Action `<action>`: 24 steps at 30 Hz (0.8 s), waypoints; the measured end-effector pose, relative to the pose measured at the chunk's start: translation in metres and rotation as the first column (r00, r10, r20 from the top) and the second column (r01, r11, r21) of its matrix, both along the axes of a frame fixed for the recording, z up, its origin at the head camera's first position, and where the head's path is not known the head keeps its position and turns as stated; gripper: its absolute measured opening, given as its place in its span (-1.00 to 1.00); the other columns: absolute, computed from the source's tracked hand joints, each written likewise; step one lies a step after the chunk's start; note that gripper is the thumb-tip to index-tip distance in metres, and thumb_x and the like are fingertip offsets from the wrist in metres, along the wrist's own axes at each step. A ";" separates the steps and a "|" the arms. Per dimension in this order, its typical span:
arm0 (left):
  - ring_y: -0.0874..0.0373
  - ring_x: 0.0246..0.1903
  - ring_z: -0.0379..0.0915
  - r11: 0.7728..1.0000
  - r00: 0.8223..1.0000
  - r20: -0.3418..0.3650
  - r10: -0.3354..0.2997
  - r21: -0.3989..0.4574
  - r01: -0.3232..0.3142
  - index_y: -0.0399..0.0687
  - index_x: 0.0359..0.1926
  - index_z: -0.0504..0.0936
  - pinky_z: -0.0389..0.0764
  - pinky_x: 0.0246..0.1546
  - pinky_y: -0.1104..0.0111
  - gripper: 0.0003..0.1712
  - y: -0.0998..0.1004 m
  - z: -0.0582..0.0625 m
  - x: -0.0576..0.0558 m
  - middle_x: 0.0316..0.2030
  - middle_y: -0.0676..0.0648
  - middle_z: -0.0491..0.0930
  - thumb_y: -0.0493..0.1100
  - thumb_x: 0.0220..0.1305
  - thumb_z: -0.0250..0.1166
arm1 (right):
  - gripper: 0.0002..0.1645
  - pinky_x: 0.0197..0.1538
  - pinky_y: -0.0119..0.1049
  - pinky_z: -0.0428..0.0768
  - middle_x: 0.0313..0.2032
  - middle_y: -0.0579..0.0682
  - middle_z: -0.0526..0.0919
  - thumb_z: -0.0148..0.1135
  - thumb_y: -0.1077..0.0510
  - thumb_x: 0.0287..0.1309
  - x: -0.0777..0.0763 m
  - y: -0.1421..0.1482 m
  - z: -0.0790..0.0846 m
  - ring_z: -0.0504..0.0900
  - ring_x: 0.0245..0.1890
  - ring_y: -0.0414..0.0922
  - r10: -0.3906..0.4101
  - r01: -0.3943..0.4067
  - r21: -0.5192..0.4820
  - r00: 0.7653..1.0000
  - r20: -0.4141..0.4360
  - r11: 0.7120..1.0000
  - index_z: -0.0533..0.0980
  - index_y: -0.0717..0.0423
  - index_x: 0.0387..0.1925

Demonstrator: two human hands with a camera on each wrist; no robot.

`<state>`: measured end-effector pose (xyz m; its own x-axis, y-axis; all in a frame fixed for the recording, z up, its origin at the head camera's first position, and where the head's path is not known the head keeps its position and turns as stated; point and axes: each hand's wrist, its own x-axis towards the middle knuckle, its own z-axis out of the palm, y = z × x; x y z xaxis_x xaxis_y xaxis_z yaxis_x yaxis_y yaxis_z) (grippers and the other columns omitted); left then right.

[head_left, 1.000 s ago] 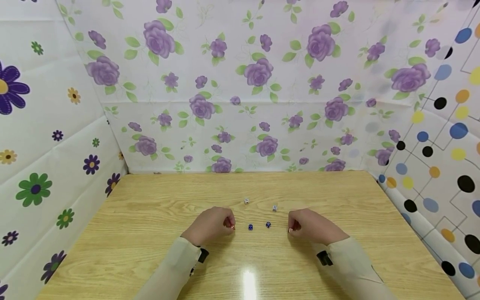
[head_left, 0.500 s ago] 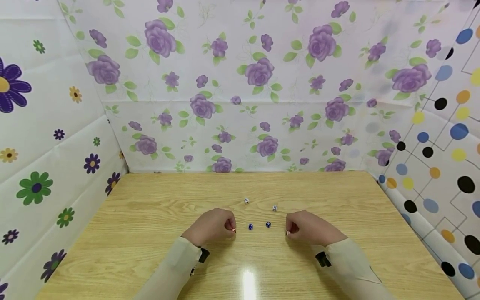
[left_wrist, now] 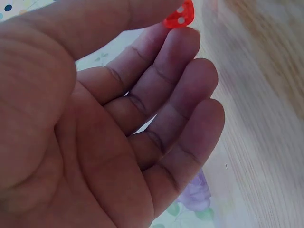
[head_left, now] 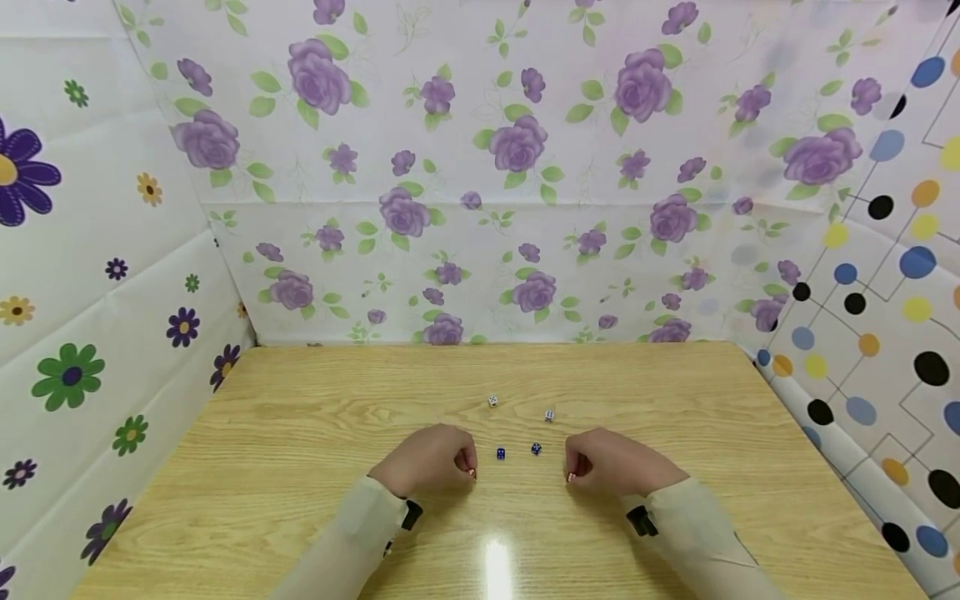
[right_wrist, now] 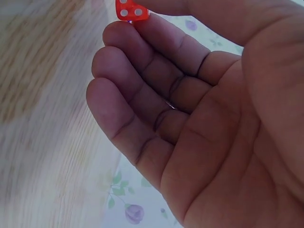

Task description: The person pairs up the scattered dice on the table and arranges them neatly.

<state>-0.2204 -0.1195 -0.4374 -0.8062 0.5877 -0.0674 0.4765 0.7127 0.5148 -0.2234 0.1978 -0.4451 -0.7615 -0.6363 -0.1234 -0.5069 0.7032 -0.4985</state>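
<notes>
My left hand (head_left: 431,458) pinches a red die (left_wrist: 180,15) with white pips between thumb and fingertips, just over the table. On the other side my right hand (head_left: 618,461) pinches a second red die (right_wrist: 132,10) the same way. Both dice stick out at the fingertips, partly covered by the thumbs. Between the hands and slightly farther off lie two blue dice, the left blue die (head_left: 501,454) and the right blue die (head_left: 536,448). Behind them sit a white die (head_left: 492,402) and another white die (head_left: 550,415) to its right.
The dice lie on a wood-grain table (head_left: 337,383). A cloth with purple roses (head_left: 517,146) hangs along its back edge. Flowered cloth (head_left: 67,375) stands at the left, dotted cloth (head_left: 862,358) at the right.
Both hands have come toward the near edge of the table and a little closer together, each still holding its red die. The blue and white dice have stayed in place.
</notes>
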 end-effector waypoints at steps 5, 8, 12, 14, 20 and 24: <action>0.30 -0.46 0.43 1.000 0.999 0.028 -0.024 0.009 0.024 0.02 -0.41 0.69 0.51 -0.33 0.35 -0.86 0.003 0.001 0.003 -0.47 0.21 0.58 -0.31 0.19 0.46 | -0.82 -0.23 -0.33 0.57 -0.38 -0.33 0.59 0.37 0.27 0.29 0.001 -0.002 -0.001 0.53 -0.37 -0.36 0.015 -0.015 -0.007 1.000 0.006 1.000 0.59 -0.08 -0.37; 0.31 -0.47 0.43 0.999 0.999 0.042 -0.034 0.014 0.033 0.03 -0.41 0.70 0.51 -0.33 0.37 -0.86 0.003 0.000 0.004 -0.46 0.22 0.59 -0.30 0.19 0.45 | -0.78 -0.24 -0.34 0.57 -0.39 -0.33 0.58 0.36 0.28 0.27 0.003 -0.004 -0.002 0.52 -0.38 -0.37 0.021 -0.021 -0.009 1.000 0.002 1.000 0.57 -0.11 -0.39; 0.32 -0.46 0.44 0.999 0.997 0.062 -0.044 0.016 0.043 0.04 -0.39 0.69 0.52 -0.32 0.37 -0.86 0.005 -0.002 0.006 -0.44 0.21 0.60 -0.29 0.20 0.45 | -0.76 -0.24 -0.35 0.56 -0.39 -0.34 0.57 0.35 0.28 0.26 0.003 -0.006 -0.004 0.51 -0.39 -0.37 0.030 -0.030 0.000 1.000 -0.003 1.000 0.56 -0.14 -0.39; 0.32 -0.45 0.44 0.999 0.997 0.068 -0.048 0.020 0.047 0.06 -0.39 0.69 0.52 -0.32 0.37 -0.85 0.005 -0.002 0.007 -0.44 0.21 0.60 -0.29 0.21 0.45 | -0.77 -0.24 -0.35 0.56 -0.38 -0.35 0.57 0.35 0.28 0.26 0.003 -0.007 -0.005 0.51 -0.38 -0.37 0.037 -0.037 0.003 0.999 0.000 0.999 0.57 -0.13 -0.39; 0.32 -0.49 0.42 0.998 0.996 0.063 -0.061 0.011 0.060 0.08 -0.41 0.68 0.50 -0.36 0.39 -0.83 0.009 -0.005 0.007 -0.46 0.23 0.59 -0.31 0.20 0.42 | -0.86 -0.24 -0.35 0.56 -0.37 -0.33 0.58 0.35 0.27 0.25 0.005 -0.009 -0.005 0.51 -0.38 -0.37 0.052 -0.052 0.010 0.999 0.011 0.999 0.59 -0.03 -0.35; 0.32 -0.50 0.41 0.998 0.996 0.062 -0.070 -0.005 0.070 0.12 -0.43 0.66 0.50 -0.37 0.39 -0.78 0.011 -0.006 0.007 -0.47 0.24 0.58 -0.33 0.18 0.42 | -0.85 -0.24 -0.35 0.56 -0.38 -0.31 0.59 0.36 0.27 0.26 0.006 -0.010 -0.004 0.51 -0.39 -0.36 0.050 -0.050 0.018 0.999 0.022 0.999 0.59 -0.05 -0.35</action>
